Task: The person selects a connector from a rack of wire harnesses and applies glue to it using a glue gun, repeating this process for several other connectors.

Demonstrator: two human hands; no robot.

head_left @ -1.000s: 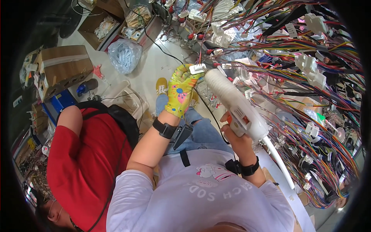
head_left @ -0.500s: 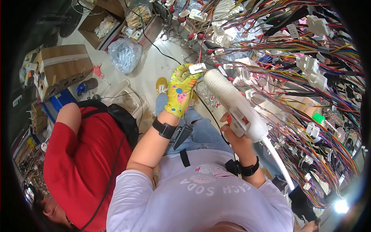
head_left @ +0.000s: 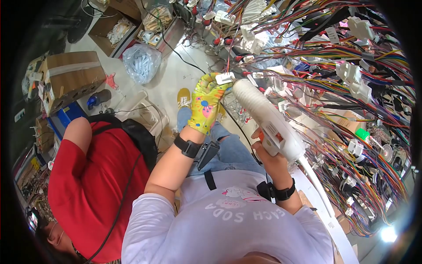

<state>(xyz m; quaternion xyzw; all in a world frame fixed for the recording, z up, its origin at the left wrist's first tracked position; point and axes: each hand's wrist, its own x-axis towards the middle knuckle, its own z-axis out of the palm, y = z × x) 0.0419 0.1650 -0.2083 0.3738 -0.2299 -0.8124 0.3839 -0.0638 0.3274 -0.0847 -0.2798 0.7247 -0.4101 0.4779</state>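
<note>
In a yellow flowered glove, my left hand (head_left: 204, 103) pinches a small white plastic connector (head_left: 225, 78) with thin wires running up from it. My bare right hand (head_left: 273, 165) is wrapped round the grip of a white hot glue gun (head_left: 268, 114), near its orange trigger. The gun points up and to the left, its tip right beside the connector; whether they touch I cannot tell. From the gun's back end a long white glue stick (head_left: 317, 185) curves down to the right.
Dense bundles of coloured wires (head_left: 307, 83) with white connectors hang along the right. A person in a red top (head_left: 99, 189) sits close on my left. Beyond are a taped cardboard box (head_left: 74, 77) and a clear bag (head_left: 142, 64) of white parts. A black cable (head_left: 178, 53) crosses the floor.
Both hands, the connector and the glue gun stay almost still. A long white panel now shows beside my right arm at the lower right, where dark shapes were. The red-sleeved person shifts slightly.
</note>
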